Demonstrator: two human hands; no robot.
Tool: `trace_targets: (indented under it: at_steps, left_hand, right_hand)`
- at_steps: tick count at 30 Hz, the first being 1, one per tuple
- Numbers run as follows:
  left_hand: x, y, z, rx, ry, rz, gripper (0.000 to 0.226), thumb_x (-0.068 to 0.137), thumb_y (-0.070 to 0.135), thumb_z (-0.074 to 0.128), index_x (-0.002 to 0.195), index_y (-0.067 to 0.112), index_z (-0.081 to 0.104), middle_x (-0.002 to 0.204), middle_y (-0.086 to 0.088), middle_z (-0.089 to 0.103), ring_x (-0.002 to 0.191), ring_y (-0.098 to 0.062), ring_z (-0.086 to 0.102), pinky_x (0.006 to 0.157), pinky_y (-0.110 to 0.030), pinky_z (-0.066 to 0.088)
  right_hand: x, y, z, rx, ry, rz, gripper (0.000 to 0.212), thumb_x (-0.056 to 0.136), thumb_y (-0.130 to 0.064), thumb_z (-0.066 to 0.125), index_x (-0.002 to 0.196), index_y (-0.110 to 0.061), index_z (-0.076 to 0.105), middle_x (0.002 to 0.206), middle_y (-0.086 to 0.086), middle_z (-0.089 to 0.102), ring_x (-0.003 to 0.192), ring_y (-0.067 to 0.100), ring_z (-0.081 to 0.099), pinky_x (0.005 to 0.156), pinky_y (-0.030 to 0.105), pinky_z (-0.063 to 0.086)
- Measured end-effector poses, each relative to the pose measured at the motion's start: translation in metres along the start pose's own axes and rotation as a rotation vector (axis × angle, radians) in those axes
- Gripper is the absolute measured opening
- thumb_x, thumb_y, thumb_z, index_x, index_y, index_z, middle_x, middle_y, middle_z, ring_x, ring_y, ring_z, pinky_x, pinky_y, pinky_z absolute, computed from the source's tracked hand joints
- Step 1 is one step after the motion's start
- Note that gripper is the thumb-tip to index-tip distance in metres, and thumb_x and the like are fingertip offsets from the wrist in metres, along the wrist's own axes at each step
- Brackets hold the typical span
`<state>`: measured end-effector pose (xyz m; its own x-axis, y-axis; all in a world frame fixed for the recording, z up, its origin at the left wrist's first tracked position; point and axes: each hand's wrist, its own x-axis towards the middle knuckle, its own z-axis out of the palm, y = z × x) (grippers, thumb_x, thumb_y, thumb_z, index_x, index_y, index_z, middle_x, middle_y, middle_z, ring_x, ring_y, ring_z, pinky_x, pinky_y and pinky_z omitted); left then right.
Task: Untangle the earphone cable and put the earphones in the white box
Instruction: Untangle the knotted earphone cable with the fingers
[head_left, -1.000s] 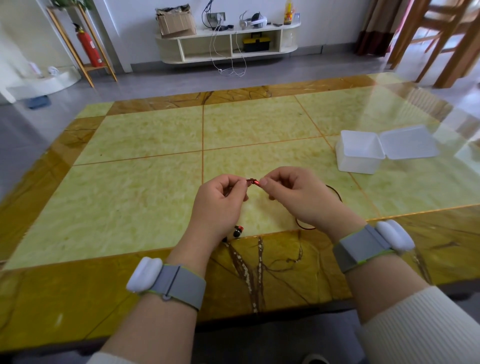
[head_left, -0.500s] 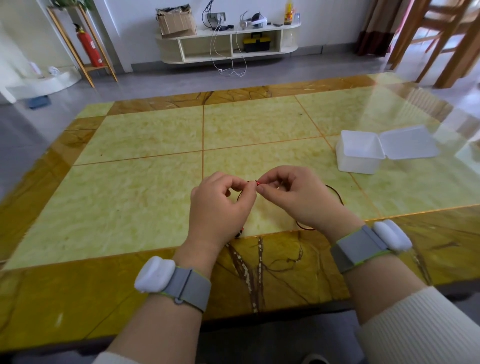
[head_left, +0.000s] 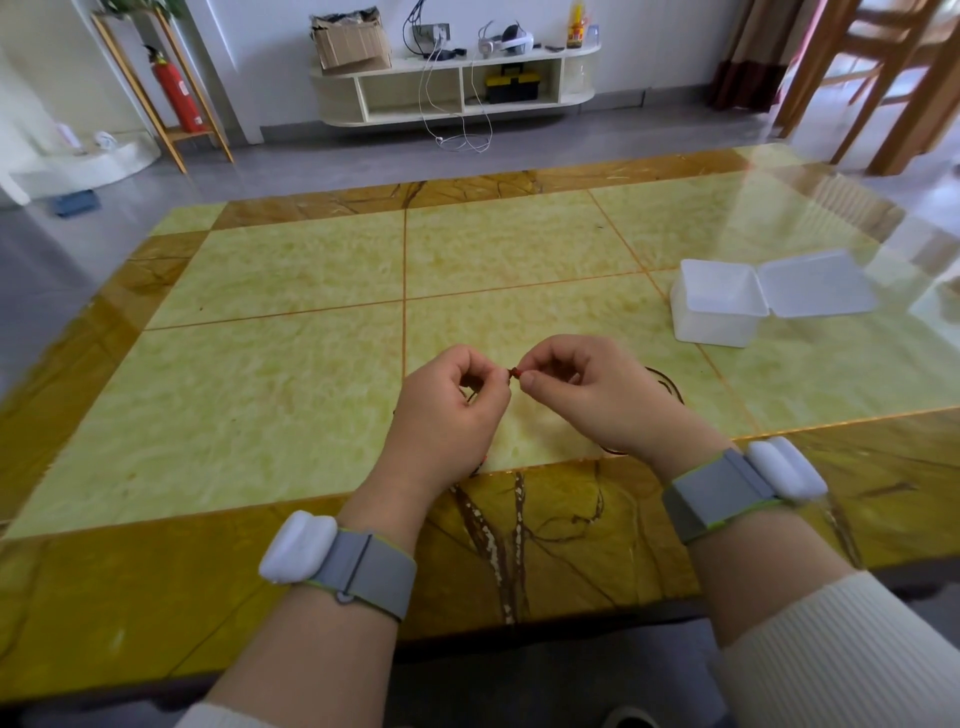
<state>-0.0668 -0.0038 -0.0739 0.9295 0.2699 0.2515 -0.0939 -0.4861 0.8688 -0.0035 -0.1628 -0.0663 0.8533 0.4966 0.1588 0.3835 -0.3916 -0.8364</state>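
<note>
Untangling step in hand. Earphone cable (head_left: 670, 387) pinched mid-frame by left hand (head_left: 449, 400) and right hand (head_left: 587, 395), fingers curled tight. White box (head_left: 717, 306) open, right of frame, on bench (head_left: 260, 364). Next: knot likely to be pulled loose.

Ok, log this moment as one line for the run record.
phase: untangling | left hand: pinching earphone cable | right hand: pinching cable at red bit | white box: open, nothing seen inside, right of hands

Single head-worn view, looking forward and down, close over the table (head_left: 291, 374), room beyond
</note>
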Motion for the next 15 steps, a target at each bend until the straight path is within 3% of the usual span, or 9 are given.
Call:
trace_targets:
  at_steps: [4, 11, 15]
  left_hand:
    - [0.0008, -0.0005, -0.0001, -0.002, -0.048, -0.036, 0.016, 0.093, 0.025, 0.061, 0.079, 0.019, 0.064, 0.062, 0.01, 0.057, 0.047, -0.001, 0.045, 0.045, -0.016, 0.039]
    - [0.0024, -0.0022, 0.0032, 0.053, -0.053, -0.076, 0.019, 0.093, 0.027, 0.06, 0.076, 0.019, 0.061, 0.06, 0.005, 0.056, 0.046, -0.005, 0.044, 0.044, -0.016, 0.036]
    - [0.0032, 0.0002, 0.0037, 0.04, -0.045, -0.108, 0.017, 0.092, 0.029, 0.06, 0.082, 0.017, 0.064, 0.076, -0.004, 0.067, 0.055, -0.012, 0.053, 0.052, -0.024, 0.045]
  right_hand:
    - [-0.0004, -0.0035, 0.0036, -0.037, 0.059, -0.055, 0.011, 0.088, -0.026, 0.067, 0.095, -0.024, 0.074, 0.082, -0.013, 0.07, 0.076, 0.001, 0.061, 0.068, 0.012, 0.047]
    - [0.0014, -0.0042, 0.0066, -0.265, 0.102, -0.107, 0.007, 0.086, -0.028, 0.064, 0.084, -0.027, 0.071, 0.075, -0.011, 0.067, 0.073, 0.004, 0.061, 0.064, 0.023, 0.051]
    - [0.0021, -0.005, 0.0089, -0.19, 0.098, -0.031, 0.01, 0.09, -0.03, 0.062, 0.084, -0.026, 0.068, 0.073, -0.007, 0.066, 0.066, 0.005, 0.06, 0.059, 0.02, 0.049]
